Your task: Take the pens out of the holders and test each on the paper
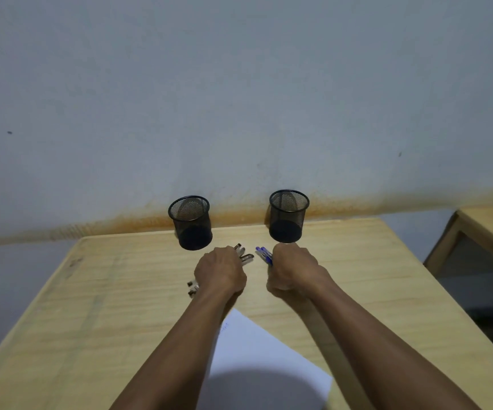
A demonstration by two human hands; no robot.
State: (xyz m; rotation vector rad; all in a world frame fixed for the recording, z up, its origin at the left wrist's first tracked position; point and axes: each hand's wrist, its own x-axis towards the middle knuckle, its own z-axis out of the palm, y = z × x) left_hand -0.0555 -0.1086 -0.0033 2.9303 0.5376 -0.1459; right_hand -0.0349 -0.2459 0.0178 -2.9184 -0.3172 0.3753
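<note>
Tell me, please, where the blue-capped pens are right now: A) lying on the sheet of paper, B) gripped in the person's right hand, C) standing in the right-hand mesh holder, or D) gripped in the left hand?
B: the blue-capped pens stick out of the right hand, whose fingers curl round them, and both mesh holders look empty.

Premises appear to be a plain study or office-type room, sparsely furnished. Evidence: a light wood-grain desk [387,291] set against a pale grey painted wall [239,84], which carries an orange-brown stain band along its foot, level with the desk's far edge. Two black wire-mesh cylindrical pen holders [190,221] [288,216] stand at the far edge of the desk, well apart. A white sheet of paper [263,350] lies near the front edge. A second light wooden table [490,226] stands at the far right, apart from the desk. Lighting is dim.
</note>
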